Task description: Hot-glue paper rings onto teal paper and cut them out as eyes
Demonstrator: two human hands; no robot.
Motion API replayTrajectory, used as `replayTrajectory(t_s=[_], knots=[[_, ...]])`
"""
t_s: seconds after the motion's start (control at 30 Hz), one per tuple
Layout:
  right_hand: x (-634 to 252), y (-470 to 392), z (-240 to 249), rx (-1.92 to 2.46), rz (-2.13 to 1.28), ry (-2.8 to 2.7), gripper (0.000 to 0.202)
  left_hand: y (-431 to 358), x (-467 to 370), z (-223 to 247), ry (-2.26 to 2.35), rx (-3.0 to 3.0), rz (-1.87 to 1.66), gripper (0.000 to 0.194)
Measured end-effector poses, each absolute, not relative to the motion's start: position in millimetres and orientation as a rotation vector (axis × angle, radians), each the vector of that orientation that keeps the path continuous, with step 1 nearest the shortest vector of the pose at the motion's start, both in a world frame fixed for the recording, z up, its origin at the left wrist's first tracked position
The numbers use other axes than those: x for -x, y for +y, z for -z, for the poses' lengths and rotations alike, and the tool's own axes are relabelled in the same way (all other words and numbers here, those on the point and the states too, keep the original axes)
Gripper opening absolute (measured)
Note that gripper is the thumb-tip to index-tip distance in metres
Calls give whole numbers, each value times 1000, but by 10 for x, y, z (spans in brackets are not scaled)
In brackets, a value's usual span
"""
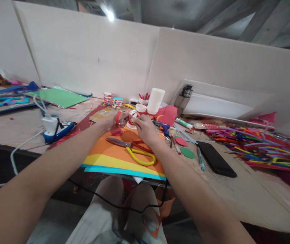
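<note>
Between my hands is a small white paper cup point(131, 126) with red banding, partly hidden by my fingers. My left hand point(114, 122) is closed at the cup's left side, and a curled red paper strip point(118, 117) shows at its fingers. From the right, my right hand point(145, 126) pinches at the cup; its fingertips cover part of the banding. Below the hands, scissors point(142, 162) with yellow and red handles lie on an orange paper sheet point(101, 149). A red paper disc point(117, 132) rests near my left wrist.
A stack of white paper cups point(156, 101) stands behind the hands, near banded cups point(118, 102). Rightward lie a blue glue gun point(163, 127), a green disc point(187, 153), a black phone point(216, 159) and pipe cleaners point(256, 145). A power strip point(60, 131) sits left.
</note>
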State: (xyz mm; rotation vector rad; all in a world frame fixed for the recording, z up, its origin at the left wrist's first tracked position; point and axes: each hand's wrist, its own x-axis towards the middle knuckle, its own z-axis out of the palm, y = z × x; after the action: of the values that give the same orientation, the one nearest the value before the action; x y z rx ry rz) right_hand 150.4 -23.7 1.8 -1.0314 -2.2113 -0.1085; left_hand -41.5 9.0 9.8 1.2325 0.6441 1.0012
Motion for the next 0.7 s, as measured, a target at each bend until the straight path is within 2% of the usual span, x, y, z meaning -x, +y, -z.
replayTrajectory(t_s=[0.13,0.4,0.57,0.7], knots=[[-1482,-275,-27,913,59,-2146,22,154,434,-41,569,-1290,-1004,32],[-1502,-204,19,1079,-464,-1602,22,57,407,-79,527,-1375,-1017,38],[-1515,-142,66,1062,-637,-1564,26,22,400,-88,586,-1420,-962,34],[-1532,-194,54,1123,-634,-1640,28,-3,391,-93,622,-1397,-900,34]])
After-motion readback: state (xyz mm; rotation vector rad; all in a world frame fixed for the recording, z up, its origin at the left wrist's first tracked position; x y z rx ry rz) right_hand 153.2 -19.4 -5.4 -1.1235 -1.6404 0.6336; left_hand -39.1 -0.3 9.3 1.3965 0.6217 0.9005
